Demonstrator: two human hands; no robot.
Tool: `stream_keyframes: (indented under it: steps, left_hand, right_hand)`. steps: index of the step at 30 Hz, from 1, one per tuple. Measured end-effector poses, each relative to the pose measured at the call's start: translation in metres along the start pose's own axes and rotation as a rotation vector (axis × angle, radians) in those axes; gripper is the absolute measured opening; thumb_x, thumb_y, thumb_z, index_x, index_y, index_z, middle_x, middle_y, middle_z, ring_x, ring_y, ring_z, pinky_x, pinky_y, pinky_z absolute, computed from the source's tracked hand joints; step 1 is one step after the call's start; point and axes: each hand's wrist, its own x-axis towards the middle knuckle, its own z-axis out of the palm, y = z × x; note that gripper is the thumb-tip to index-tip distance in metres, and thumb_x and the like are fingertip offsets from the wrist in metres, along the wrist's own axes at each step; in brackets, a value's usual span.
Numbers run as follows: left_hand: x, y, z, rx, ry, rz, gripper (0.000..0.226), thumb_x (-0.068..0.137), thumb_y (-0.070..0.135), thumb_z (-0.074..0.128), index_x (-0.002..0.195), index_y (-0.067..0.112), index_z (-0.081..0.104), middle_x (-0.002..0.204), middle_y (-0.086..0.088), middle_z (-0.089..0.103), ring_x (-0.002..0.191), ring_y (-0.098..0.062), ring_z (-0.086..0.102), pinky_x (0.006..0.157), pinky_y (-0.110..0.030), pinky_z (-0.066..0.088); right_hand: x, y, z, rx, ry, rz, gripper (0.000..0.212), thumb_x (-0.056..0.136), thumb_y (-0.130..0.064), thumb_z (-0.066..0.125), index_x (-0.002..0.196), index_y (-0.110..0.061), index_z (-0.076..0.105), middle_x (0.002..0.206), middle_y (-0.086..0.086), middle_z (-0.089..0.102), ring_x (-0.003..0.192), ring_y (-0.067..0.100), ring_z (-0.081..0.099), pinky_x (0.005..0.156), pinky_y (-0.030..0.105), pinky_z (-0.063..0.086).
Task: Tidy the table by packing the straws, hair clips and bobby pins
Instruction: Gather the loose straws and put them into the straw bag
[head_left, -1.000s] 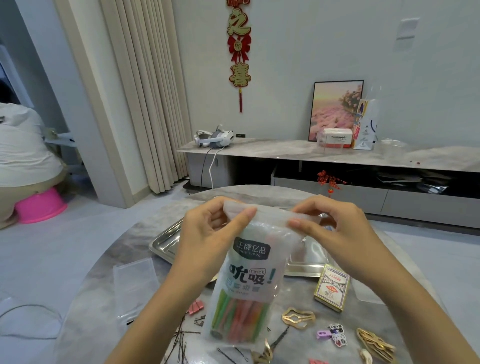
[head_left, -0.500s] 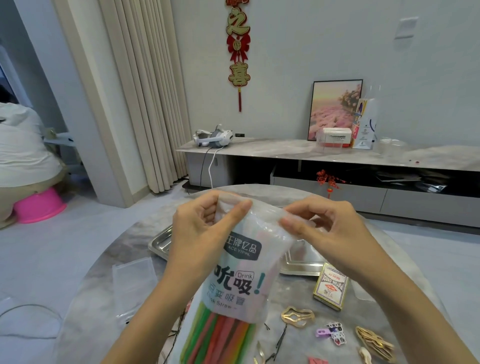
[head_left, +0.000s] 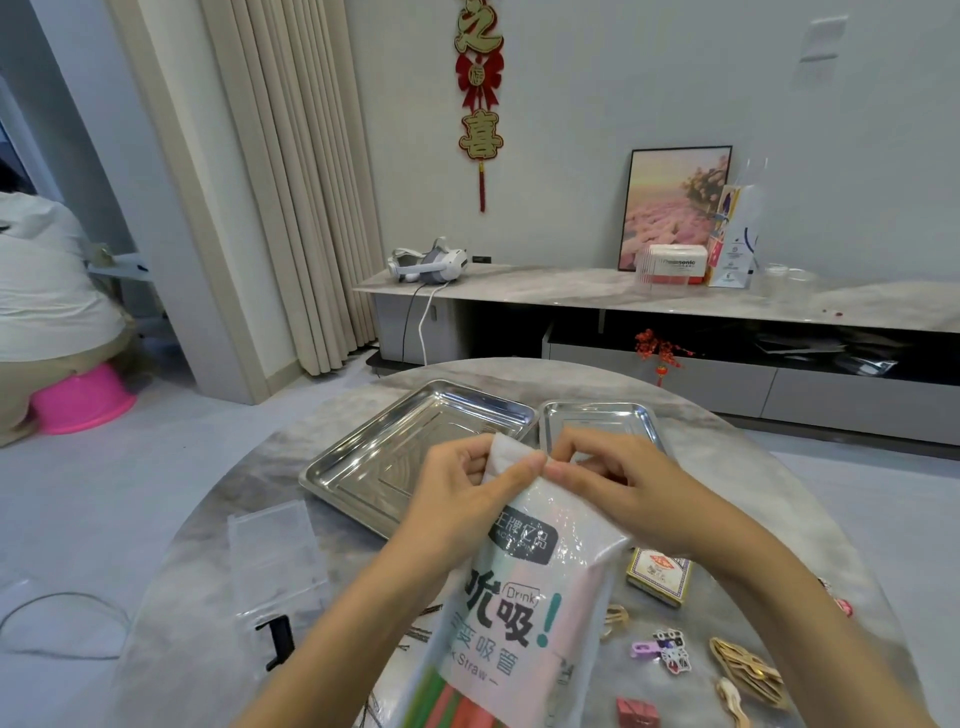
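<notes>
Crinkling frosted bag (head_left: 524, 613) shows green, red straws (head_left: 448, 701).

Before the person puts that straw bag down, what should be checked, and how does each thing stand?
1. Grip: left hand and right hand both pinch the top of the straw bag: ok.
2. Bag mouth sealed along its whole length: cannot tell, fingers cover it.
3. Straws inside the bag: ok, colours show through low down.
4. Landing spot: large steel tray shows bare floor: ok.
5. Gold hair clip and bobby pins packed: not ok, loose on the table.
</notes>
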Motion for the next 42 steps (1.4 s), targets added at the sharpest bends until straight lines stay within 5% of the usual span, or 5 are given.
stream_keyframes:
  steps: [19,25,32,39,42]
  left_hand:
    - [-0.013,-0.028,-0.017,0.225,-0.509,-0.384,0.063,0.071,0.033,0.079,0.124,0.031,0.048,0.113,0.011,0.068,0.102,-0.005,0.065,0.092,-0.028,0.051]
    - [-0.035,-0.039,0.009,0.751,-0.080,-0.070,0.128,0.035,0.077,0.073,0.135,0.056,-0.004,0.125,0.027,0.022,0.117,0.001,0.036,0.099,-0.031,0.039]
    - [-0.013,-0.052,0.015,1.016,-0.016,0.019,0.104,0.053,0.067,0.055,0.139,0.041,0.003,0.113,0.016,0.020,0.109,-0.010,0.035,0.092,-0.028,0.039]
    - [0.063,-0.046,-0.012,1.071,0.054,-0.107,0.099,0.063,0.056,0.064,0.143,0.029,0.014,0.133,0.003,0.034,0.121,-0.025,0.042,0.098,-0.043,0.041]
    - [0.111,-0.047,-0.037,1.115,0.071,-0.149,0.097,0.061,0.058,0.066,0.141,0.027,0.021,0.137,0.000,0.038,0.122,-0.028,0.044,0.097,-0.044,0.043]
  right_hand:
    - [-0.004,0.019,-0.009,0.181,0.193,0.141,0.020,0.092,-0.021,0.058,0.078,-0.009,0.062,0.051,0.003,0.047,0.041,0.007,0.037,0.043,0.014,0.027]
    - [-0.002,0.040,-0.013,0.193,0.465,0.401,0.026,0.090,-0.032,0.060,0.078,-0.010,0.067,0.077,0.009,0.060,0.070,0.019,0.051,0.059,0.028,0.036]
    - [-0.004,0.049,-0.015,-0.005,0.653,0.385,0.019,0.093,-0.043,0.050,0.098,-0.036,0.067,0.099,-0.006,0.070,0.101,0.019,0.061,0.082,0.034,0.046]
    - [-0.023,0.085,0.010,-0.634,0.291,0.400,0.055,0.085,-0.071,-0.002,0.135,-0.059,-0.021,0.150,-0.018,-0.035,0.142,0.010,-0.026,0.118,0.040,-0.006]
    - [-0.024,0.103,0.025,-0.821,0.206,0.427,0.063,0.077,-0.074,-0.009,0.138,-0.059,-0.015,0.155,-0.012,-0.025,0.144,0.017,-0.023,0.115,0.040,-0.013]
